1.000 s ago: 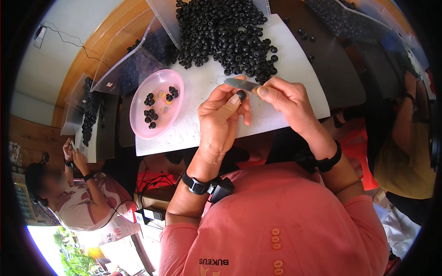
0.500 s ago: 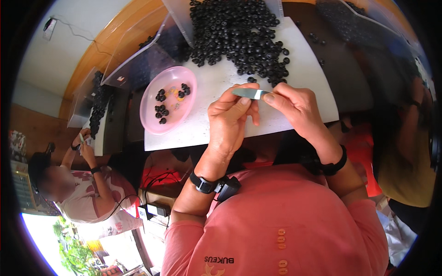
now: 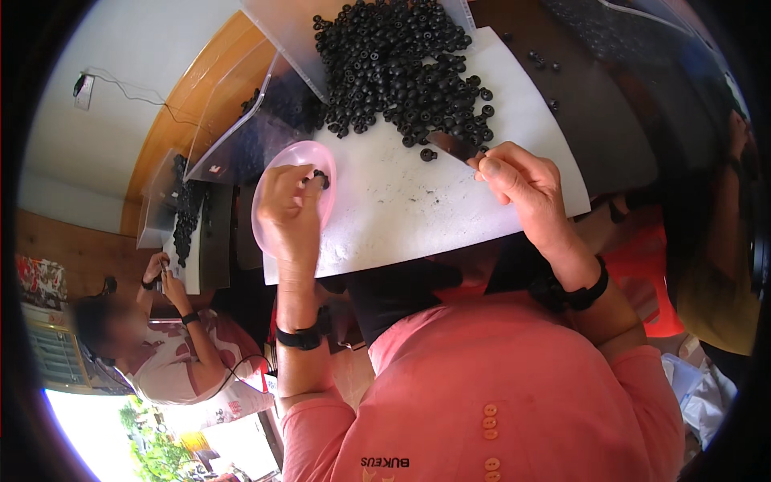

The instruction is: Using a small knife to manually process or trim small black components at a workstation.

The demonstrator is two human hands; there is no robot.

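Over the pink bowl (image 3: 331, 201), my left hand (image 3: 287, 209) has its thumb and index finger a little apart. Small round black parts (image 3: 321, 178) show at those fingertips, seemingly lying in the bowl; the palm and fingers hide most of what else is inside. My right hand (image 3: 526, 185) grips a knife (image 3: 454, 148) by its handle, the blade pointing left above the near edge of a heap of black parts (image 3: 393, 72). One loose black part (image 3: 428, 154) lies on the white board (image 3: 377, 209) just below the blade.
A clear plastic bin (image 3: 293, 48) lies tipped behind the heap. Left of it stands another clear bin (image 3: 241, 140) with black parts. A co-worker (image 3: 177, 345) handles something small at the far left. A red stool (image 3: 642, 281) stands at right.
My left hand has moved left, away from the knife, to the pink bowl. My right hand still holds the knife, its blade now turned and near the heap. The view has shifted slightly.
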